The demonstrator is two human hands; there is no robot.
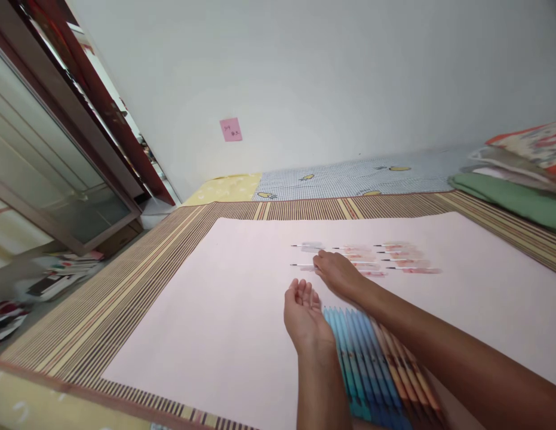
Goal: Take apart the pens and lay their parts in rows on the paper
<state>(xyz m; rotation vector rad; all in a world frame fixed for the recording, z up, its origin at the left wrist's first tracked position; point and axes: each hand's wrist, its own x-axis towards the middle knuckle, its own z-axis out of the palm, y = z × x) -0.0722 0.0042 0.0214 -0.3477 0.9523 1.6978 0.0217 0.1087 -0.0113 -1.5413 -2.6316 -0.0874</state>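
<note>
My left hand [304, 313] rests palm-up and open on a large pale pink sheet [206, 322], holding nothing. My right hand [338, 272] reaches forward, palm down, with its fingertips on a pen refill [300, 264] in a scattered group of several refills [394, 257]. A row of several blue and orange pen barrels [376, 358] lies side by side under and between my forearms. Whether the right fingers pinch the refill or only touch it is unclear.
The pink sheet lies on a striped woven mat [125, 275] over a bed. Folded bedding [515, 179] is stacked at the far right. A pink sticky note [230, 129] is on the white wall. A glass-fronted cabinet [49, 155] and scattered books [58, 275] are at left.
</note>
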